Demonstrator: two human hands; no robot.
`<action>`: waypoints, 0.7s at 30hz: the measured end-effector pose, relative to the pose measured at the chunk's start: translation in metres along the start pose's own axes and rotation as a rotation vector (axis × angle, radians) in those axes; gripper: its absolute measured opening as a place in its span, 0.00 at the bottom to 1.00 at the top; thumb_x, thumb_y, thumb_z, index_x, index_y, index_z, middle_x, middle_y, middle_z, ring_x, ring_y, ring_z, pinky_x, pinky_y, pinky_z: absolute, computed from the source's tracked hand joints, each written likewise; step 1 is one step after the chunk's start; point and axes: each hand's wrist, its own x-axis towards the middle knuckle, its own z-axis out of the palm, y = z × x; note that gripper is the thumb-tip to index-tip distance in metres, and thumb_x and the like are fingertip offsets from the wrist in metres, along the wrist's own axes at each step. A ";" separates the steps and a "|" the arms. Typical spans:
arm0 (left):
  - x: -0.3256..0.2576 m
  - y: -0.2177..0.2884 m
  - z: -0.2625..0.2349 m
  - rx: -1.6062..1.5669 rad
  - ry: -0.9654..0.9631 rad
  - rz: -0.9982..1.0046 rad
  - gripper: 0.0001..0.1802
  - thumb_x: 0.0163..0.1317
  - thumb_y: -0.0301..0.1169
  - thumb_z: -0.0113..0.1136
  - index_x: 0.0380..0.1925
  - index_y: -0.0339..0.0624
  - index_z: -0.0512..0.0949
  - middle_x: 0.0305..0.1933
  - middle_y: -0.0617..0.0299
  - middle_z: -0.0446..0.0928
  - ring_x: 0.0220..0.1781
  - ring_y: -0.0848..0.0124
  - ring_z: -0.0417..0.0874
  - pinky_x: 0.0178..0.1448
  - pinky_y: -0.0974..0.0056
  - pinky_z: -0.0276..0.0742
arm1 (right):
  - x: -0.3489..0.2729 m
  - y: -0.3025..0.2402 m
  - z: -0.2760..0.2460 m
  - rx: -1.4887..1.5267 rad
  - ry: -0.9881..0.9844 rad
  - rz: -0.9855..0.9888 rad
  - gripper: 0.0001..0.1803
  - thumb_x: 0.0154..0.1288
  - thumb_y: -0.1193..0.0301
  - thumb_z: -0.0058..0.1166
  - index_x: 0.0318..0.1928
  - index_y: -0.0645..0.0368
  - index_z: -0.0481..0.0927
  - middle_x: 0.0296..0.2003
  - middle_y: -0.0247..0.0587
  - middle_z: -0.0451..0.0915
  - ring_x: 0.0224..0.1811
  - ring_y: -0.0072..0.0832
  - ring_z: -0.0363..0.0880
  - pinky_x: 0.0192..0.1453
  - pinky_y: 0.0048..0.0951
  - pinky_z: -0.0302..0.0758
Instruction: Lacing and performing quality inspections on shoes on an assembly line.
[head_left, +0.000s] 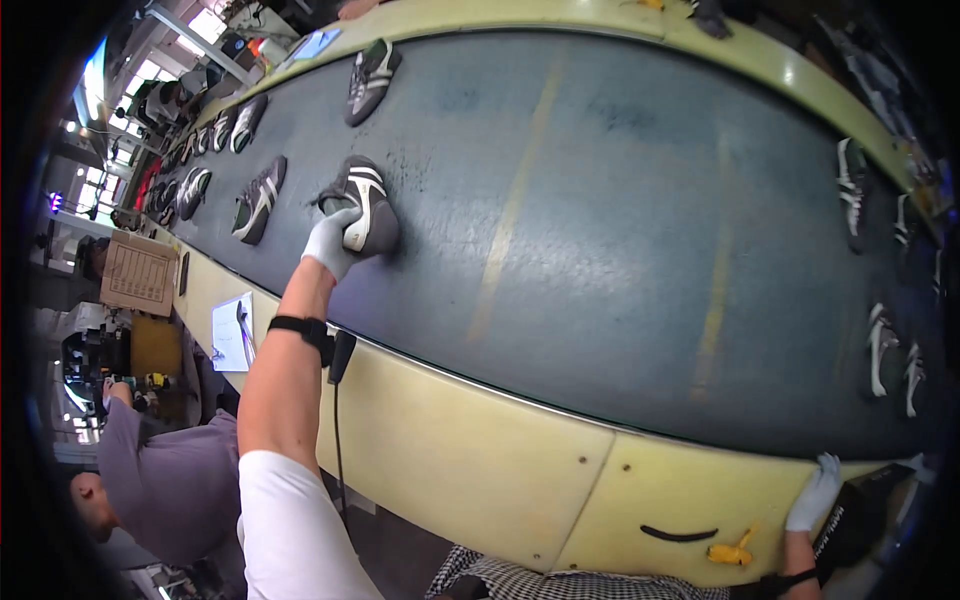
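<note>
The white-gloved right hand (pixel 815 494) is placed at the smooth cream-yellow border (pixel 450 430), its fingers released and extended. Farther in, a dark grey shoe with white stripes (pixel 377 215) is grasped by the white-gloved left hand (pixel 334 243) over the grey-green belt (pixel 610 230). Beyond it, another dark, pale-striped shoe (pixel 368 88) is seen.

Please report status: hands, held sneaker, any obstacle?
Left hand gripping white-striped dark sneaker. Right hand at near edge of conveyor belt. Other sneakers left and beyond.
</note>
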 end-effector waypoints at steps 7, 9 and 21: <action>-0.221 -0.065 0.053 -0.283 -0.425 0.269 0.24 0.65 0.32 0.56 0.60 0.35 0.72 0.55 0.53 0.79 0.55 0.60 0.83 0.62 0.54 0.78 | -0.043 -0.234 -0.107 0.791 -0.331 -0.568 0.27 0.63 0.75 0.53 0.64 0.65 0.73 0.63 0.53 0.75 0.68 0.45 0.72 0.74 0.39 0.65; -0.312 -0.105 0.086 -0.059 -0.327 0.461 0.27 0.63 0.29 0.58 0.62 0.34 0.69 0.57 0.53 0.78 0.54 0.61 0.82 0.62 0.56 0.76 | -0.067 -0.296 -0.140 0.984 -0.435 -0.665 0.36 0.65 0.65 0.59 0.69 0.68 0.66 0.68 0.60 0.69 0.73 0.48 0.65 0.77 0.39 0.60; -0.461 -0.303 0.137 0.907 -0.534 1.128 0.42 0.53 0.30 0.67 0.69 0.35 0.63 0.64 0.39 0.71 0.69 0.50 0.71 0.69 0.52 0.71 | -0.228 -0.121 -0.198 1.271 -0.736 -0.139 0.41 0.54 0.74 0.59 0.71 0.63 0.63 0.60 0.40 0.73 0.62 0.28 0.72 0.69 0.30 0.68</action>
